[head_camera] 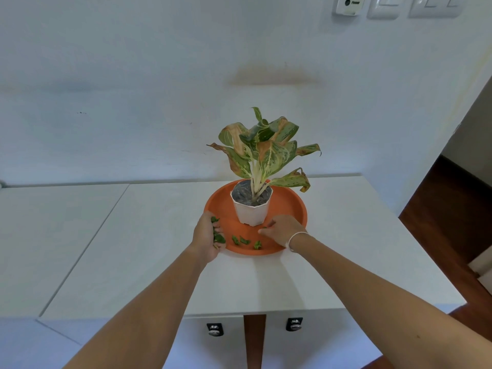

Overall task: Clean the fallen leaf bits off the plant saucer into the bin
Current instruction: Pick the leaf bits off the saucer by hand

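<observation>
Two bare forearms reach forward over a white worktop (159, 235) toward a round orange plastic plant saucer (295, 206). The left hand (207, 239) rests at the saucer's near-left rim, its fingers curled around several green leaf bits (218, 237) gathered against the palm. The right hand (282, 231), with a thin white band (292, 239) at the wrist, lies palm-down on the saucer floor, fingertips pinched narrowly on a small green leaf piece (263, 228) at its left edge. Between the two hands, three loose green leaf scraps (245, 241) lie on the saucer's near floor, apart from each hand. Just beyond the right hand's fingers stands a white faceted plastic pot (251, 211), upright in the middle of the saucer. From it rises a variegated green plant (263, 147) with browned, curling leaf tips. Behind everything is a plain white wall (133, 89), with white switch plates (399, 5) at the top right. The bin cannot be seen in this view.
</observation>
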The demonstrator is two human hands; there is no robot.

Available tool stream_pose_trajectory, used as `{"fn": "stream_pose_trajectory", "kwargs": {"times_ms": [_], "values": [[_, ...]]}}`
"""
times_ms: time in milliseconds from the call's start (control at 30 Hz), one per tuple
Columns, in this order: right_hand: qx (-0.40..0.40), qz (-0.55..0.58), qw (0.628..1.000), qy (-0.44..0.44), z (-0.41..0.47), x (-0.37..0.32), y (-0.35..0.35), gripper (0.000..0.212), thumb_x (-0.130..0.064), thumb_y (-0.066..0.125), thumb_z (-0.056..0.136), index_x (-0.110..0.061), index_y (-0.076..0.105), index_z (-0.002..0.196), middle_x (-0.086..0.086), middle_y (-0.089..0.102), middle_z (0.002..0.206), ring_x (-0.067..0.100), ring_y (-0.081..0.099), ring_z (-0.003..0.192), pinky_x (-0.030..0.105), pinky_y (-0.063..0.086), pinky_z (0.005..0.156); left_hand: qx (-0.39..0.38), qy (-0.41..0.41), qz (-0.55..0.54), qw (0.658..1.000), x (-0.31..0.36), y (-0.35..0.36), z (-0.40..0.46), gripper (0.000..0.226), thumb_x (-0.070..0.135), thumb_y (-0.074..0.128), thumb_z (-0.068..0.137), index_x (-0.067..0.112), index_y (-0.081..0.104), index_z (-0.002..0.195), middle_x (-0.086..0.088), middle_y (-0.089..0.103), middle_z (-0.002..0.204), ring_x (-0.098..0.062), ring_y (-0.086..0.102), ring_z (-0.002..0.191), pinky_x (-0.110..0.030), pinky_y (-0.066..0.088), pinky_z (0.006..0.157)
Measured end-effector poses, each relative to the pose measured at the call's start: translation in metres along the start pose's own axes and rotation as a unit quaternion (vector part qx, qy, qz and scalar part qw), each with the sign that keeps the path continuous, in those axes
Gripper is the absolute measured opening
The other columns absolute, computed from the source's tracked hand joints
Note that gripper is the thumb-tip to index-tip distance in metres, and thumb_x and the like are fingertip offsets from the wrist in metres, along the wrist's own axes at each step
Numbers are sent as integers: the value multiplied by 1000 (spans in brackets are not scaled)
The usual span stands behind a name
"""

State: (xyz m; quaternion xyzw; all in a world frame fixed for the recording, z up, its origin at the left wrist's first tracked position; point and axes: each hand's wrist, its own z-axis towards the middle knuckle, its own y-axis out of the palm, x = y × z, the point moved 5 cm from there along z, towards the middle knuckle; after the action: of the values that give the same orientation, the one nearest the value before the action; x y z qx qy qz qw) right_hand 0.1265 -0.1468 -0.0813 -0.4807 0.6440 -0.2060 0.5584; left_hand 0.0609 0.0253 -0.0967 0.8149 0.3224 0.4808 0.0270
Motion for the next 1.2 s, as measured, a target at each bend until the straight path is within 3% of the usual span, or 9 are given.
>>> {"fn": "stream_pose_trajectory", "kwargs": {"times_ms": [67,233,433,600,800,900,967,1100,1200], "values": [[-19,-84,996,-8,-1,-3,4,53,-55,59,82,-16,60,118,5,65,112,22,63,102,29,49,77,2,-3,5,1000,-1,0,2,28,14,36,83,20,26,57,8,30,37,-5,22,28,-10,16,31],[-41,-199,979,-33,0,-11,13,54,-65,59,75,-15,60,96,0,59,85,18,57,77,27,47,66,6,-20,-3,1000,-3,0,2,24,12,35,84,16,34,60,5,32,43,-6,27,32,-10,20,29],[-4,-225,971,-76,1,-16,18,34,-41,59,88,-13,64,106,6,69,102,20,56,80,30,50,72,46,13,-9,999,4,-3,-1,23,4,29,87,10,42,69,-2,32,61,-12,34,52,-11,29,29],[14,-252,963,-99,3,-15,22,24,-19,43,97,-12,63,109,8,68,105,21,55,80,30,46,68,61,3,-15,998,6,-7,1,28,2,24,88,9,45,71,-2,37,62,-8,37,42,-10,25,28],[-25,-122,991,-56,10,-12,13,35,-29,33,99,-9,57,115,12,62,111,25,57,95,34,45,78,66,7,46,997,9,-6,2,26,1,26,92,12,46,79,-3,41,64,-8,32,40,-10,22,27],[-35,-15,999,-33,13,-11,6,33,-26,29,98,-9,56,91,9,54,91,23,49,85,29,38,70,65,29,186,980,14,-2,3,21,6,31,91,14,44,76,0,33,61,-11,25,47,-12,20,30],[-31,19,999,-21,14,-10,3,36,-24,30,98,-14,47,68,4,47,73,19,45,72,27,33,58,51,72,322,943,18,4,4,21,10,37,90,14,39,69,0,31,58,-12,26,47,-17,23,36],[-22,56,998,-24,15,-9,2,42,-22,35,96,-17,36,55,1,37,60,13,34,55,25,24,50,20,192,624,757,23,14,8,33,16,46,89,15,41,56,0,43,58,-13,40,53,-21,33,51],[-32,89,995,-29,14,-9,3,42,-24,38,95,-17,34,54,1,35,59,13,32,54,24,23,51,-6,178,719,672,18,17,12,28,22,52,86,16,51,58,-1,53,62,-16,50,60,-25,42,59]]}}
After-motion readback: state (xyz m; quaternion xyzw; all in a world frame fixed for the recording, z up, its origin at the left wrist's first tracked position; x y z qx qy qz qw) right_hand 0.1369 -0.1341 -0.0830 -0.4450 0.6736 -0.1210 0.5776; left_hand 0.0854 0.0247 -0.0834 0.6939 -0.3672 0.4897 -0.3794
